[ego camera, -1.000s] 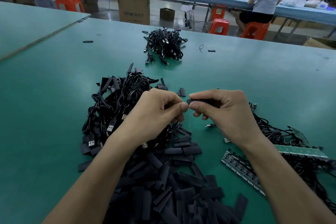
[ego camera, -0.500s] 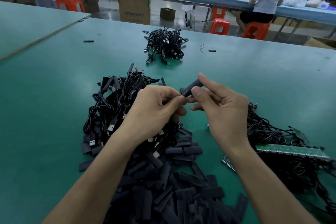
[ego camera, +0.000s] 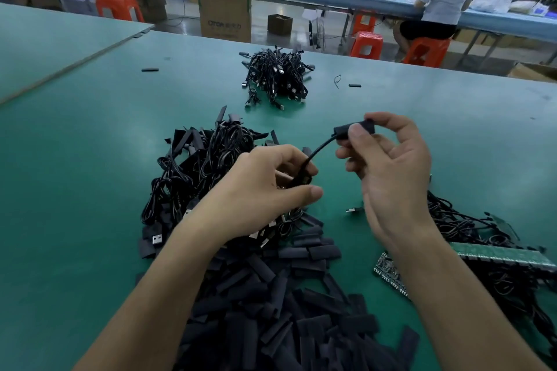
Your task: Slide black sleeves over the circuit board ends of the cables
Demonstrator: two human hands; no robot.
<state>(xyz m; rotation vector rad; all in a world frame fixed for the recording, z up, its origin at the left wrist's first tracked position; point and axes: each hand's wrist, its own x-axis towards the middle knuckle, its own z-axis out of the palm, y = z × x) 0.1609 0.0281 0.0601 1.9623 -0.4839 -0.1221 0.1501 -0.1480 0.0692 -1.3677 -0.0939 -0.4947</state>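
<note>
Right hand [ego camera: 391,178] pinches a sleeve [ego camera: 354,129] raised above the table [ego camera: 90,159]; left hand [ego camera: 265,190] grips the cable [ego camera: 316,153] running from it. Sleeve appears seated over the board end. Next, judged: set it aside and pick a fresh sleeve from the pile [ego camera: 286,304].
</note>
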